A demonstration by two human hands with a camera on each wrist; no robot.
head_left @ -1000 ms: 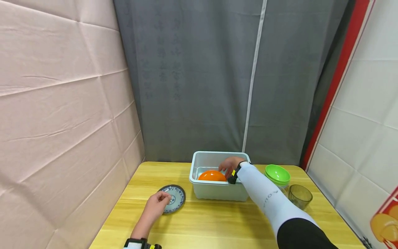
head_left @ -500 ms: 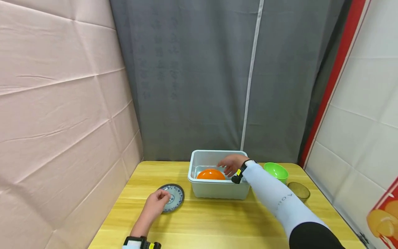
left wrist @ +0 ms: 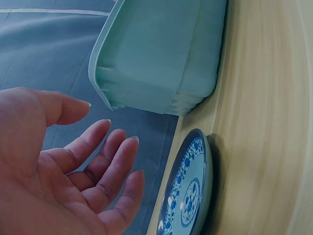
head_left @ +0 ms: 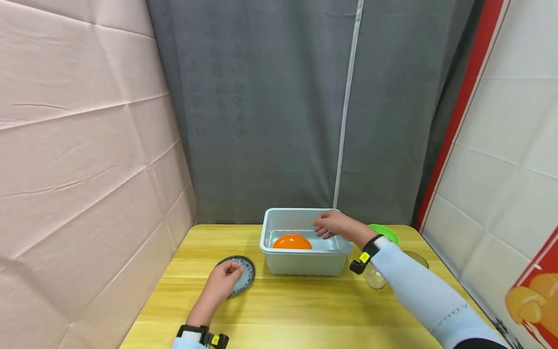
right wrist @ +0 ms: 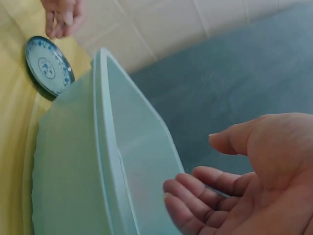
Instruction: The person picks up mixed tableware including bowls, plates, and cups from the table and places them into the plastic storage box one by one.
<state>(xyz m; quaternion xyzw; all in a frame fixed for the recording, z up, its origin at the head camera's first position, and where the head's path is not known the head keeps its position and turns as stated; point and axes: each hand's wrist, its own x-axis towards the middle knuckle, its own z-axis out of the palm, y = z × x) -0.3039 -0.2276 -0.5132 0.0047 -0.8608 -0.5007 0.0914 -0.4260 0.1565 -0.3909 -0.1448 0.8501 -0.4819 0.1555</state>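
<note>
My left hand [head_left: 223, 281] hovers over the near-left side of a blue-and-white patterned plate [head_left: 246, 277], its fingers loosely bent around nothing. The left wrist view shows the palm and a gap between thumb and fingers, with the plate [left wrist: 190, 196] below. My right hand [head_left: 335, 224] is above the right end of a pale blue-green plastic bin [head_left: 305, 262], fingers relaxed and holding nothing. In the right wrist view its fingers are over the bin's opening, near the rim [right wrist: 105, 122]. An orange rounded dish [head_left: 292, 242] sits inside the bin, on the left.
Right of the bin stand a green bowl [head_left: 388, 233], a clear glass [head_left: 374, 277] and a tinted glass [head_left: 418, 259], partly hidden by the right arm. A grey curtain [head_left: 261, 121] hangs behind the wooden table [head_left: 283, 310]; a pale cloth wall [head_left: 87, 145] borders the left.
My right hand has lifted from inside the bin to above its right end, the forearm shifting rightward. My left hand stays by the plate. The head view has turned slightly.
</note>
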